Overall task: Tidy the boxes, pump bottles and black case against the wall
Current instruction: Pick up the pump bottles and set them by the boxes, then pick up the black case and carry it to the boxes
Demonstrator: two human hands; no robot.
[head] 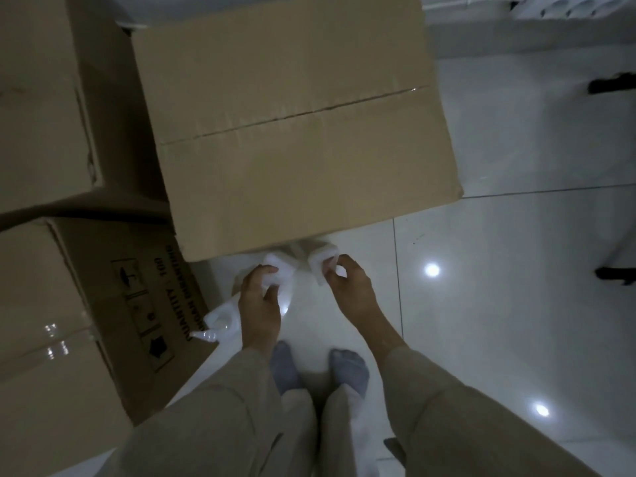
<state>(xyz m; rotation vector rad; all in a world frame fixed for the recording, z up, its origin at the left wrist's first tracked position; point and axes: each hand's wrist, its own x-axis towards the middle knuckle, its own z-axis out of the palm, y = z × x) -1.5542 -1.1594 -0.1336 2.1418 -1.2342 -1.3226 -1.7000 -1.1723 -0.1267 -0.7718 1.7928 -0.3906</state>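
Observation:
A large closed cardboard box [296, 132] stands on the white floor straight ahead. Just below its near edge my left hand [260, 304] grips the top of a white pump bottle [280, 270]. My right hand [347, 284] pinches the top of a second white pump bottle [318, 266]. A third white pump bottle [220, 321] lies by my left wrist against the printed cardboard box [103, 321] at lower left. Another tall cardboard box [44, 98] fills the upper left. The bottles' bodies are partly hidden under the big box's edge.
My feet in grey socks [316, 370] stand on the glossy white tiled floor [516, 270]. Dark furniture feet [612, 84] show at the right edge. A white wall base with a power strip [568, 8] runs along the top right.

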